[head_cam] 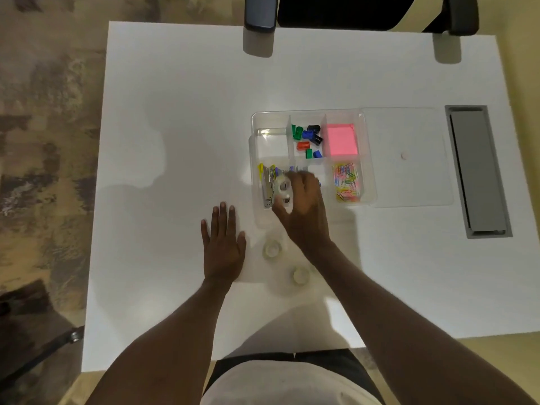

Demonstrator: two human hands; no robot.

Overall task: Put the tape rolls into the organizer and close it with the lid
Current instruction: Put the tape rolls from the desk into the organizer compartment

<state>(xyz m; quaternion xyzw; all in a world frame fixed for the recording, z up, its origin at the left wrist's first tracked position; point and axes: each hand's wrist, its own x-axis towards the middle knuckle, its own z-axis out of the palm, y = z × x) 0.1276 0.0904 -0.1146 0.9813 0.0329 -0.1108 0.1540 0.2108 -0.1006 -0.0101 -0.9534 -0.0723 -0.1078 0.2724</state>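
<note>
A clear plastic organizer (368, 159) with several compartments sits on the white table. My right hand (304, 206) is over its near-left compartment, fingers closed on clear tape rolls (284, 190) beside a stapler (267, 185). Two more clear tape rolls lie on the table near me: one (272, 249) just below the organizer, another (301, 275) by my right wrist. My left hand (223, 244) lies flat on the table, fingers spread, holding nothing. The clear lid (409, 156) lies flat to the right of the organizer, partly under it.
The organizer holds coloured sharpeners (308, 137), a pink sticky-note pad (342, 140) and coloured paper clips (347, 182). A grey cable slot (476, 171) is set into the table at right. A chair (350, 10) stands at the far edge.
</note>
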